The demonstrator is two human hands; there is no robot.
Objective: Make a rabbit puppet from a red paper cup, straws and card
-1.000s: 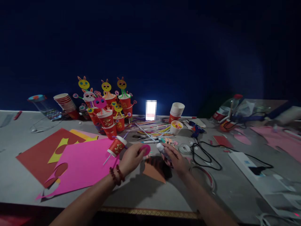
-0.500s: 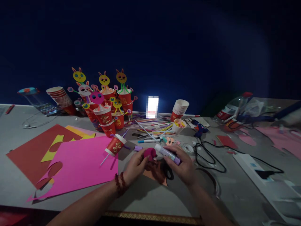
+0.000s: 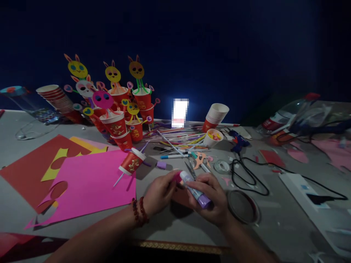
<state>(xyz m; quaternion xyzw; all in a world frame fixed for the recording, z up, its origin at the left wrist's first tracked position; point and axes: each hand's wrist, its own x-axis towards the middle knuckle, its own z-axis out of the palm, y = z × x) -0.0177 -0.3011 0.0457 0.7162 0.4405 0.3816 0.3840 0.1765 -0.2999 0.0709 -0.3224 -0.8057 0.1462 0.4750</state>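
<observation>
Between the fingers of my left hand (image 3: 160,193) is a small magenta paper piece (image 3: 178,176), partly hidden by the fingers. My right hand (image 3: 210,197) is wrapped round a glue stick (image 3: 196,190) with a white body and purple base, its uncapped tip against or very near the magenta piece. A purple cap (image 3: 161,165) lies just beyond my left hand. Scissors (image 3: 190,168) lie behind the glue stick. Under my hands is a brownish paper piece (image 3: 181,197), mostly in shadow.
Rabbit-faced cup figures (image 3: 113,122) crowd the back left. A red cup (image 3: 132,161) lies tilted on pink paper (image 3: 95,186). Pipe cleaners and pens (image 3: 178,140), stacked white cups (image 3: 216,116), a tape roll (image 3: 222,167), a glue gun (image 3: 238,140) and its black cable are behind and right.
The view has come closer and lower over the table. The glue stick's tip has moved onto or beside the magenta piece, and its base has tilted down toward me.
</observation>
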